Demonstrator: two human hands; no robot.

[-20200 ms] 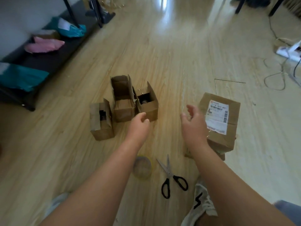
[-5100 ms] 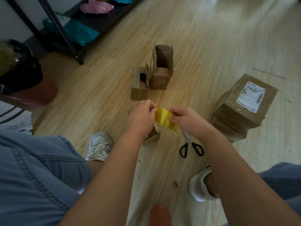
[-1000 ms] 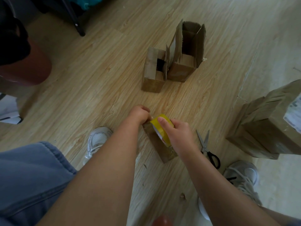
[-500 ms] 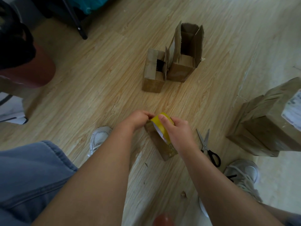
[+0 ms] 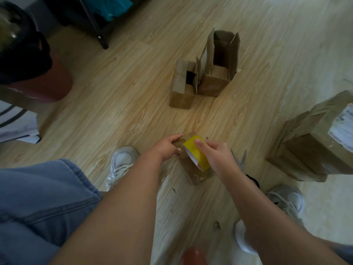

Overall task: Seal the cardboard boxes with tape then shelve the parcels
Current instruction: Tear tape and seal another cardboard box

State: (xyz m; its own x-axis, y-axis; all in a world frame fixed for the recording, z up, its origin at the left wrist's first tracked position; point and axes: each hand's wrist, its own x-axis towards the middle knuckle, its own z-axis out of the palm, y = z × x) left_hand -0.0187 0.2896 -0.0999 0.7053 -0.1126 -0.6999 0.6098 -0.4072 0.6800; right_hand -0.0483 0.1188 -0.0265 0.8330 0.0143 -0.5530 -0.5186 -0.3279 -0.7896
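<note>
Now, small box: down on the floor between the person's feet, with both hands working over it.
Box handling: it looks light and fairly stiff, though thin card like this will probably dent if squeezed. It is best steadied at an end or corner, where the walls brace each other.
Tape roll: yellow, standing on edge on top of the box and touching it.
Roll handling: a light, rigid ring. The outer band is likely slick, so a grip across the rims should be surer than pressing on the band.
Left hand: fingers curled round the box's far left end, thumb at the near side, pinning it down.
Right hand: wrapped over the roll from the right, index finger laid along the yellow band.
Arms: both reach forward and low, forearms converging on the box.
Open boxes: two, touching each other, farther up the floor, flaps not yet sealed.
Parcel stack: well apart, off to the right.
Scissors: just beside the right hand, partly hidden by it.
</note>
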